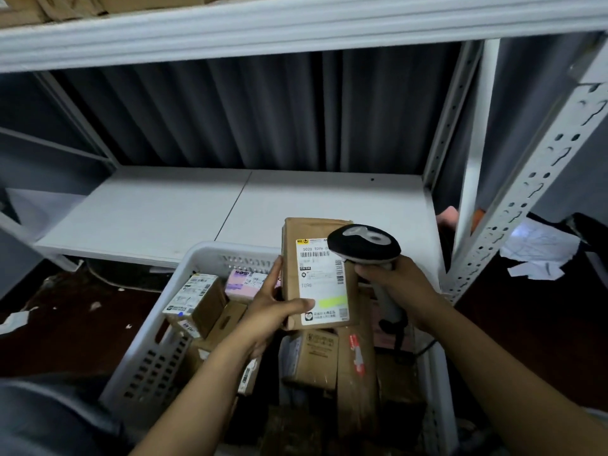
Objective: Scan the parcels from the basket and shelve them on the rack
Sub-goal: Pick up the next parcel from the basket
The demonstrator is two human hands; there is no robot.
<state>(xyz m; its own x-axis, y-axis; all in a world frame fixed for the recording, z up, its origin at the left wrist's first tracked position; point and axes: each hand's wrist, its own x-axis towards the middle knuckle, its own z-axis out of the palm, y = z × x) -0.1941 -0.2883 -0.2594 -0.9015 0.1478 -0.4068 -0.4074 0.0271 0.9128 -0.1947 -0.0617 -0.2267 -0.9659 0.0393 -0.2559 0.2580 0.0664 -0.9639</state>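
Left hand (268,307) grips parcel (316,274); right hand (399,284) grips scanner (365,245).

Brown matt paper-wrapped parcel (314,258) carried a smooth white paper label (324,291). White perforated plastic basket (154,343) looked matt. White painted metal rack (513,205) was smooth; black plastic scanner (365,245) slightly glossy.

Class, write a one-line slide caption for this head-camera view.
Left hand holds a labelled brown parcel above the white basket while the right hand points a handheld scanner at its label.
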